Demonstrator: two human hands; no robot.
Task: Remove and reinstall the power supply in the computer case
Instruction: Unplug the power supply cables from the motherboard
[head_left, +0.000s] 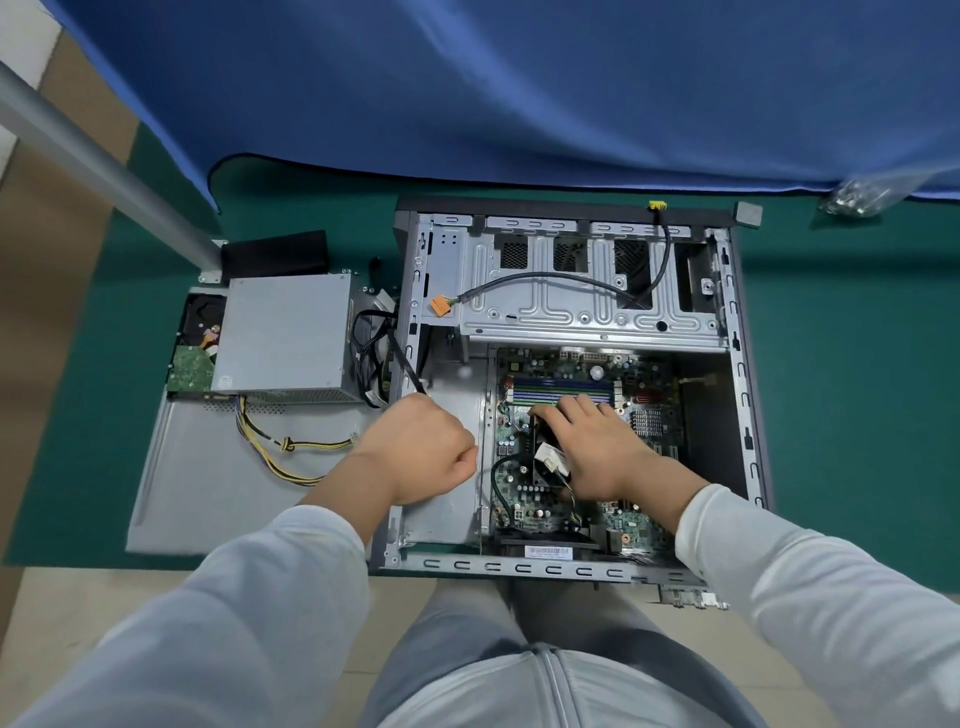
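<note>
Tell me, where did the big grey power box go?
In the head view the power supply sits outside the computer case, to its left, resting on the removed side panel beside a hard drive.

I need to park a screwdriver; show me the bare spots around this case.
Free: the lower side panel below the yellow cable loop, and green mat right of the computer case. Inside, the bare metal floor beside the left hand is tight. Crowded: the motherboard under the right hand, and around the power supply.
</note>
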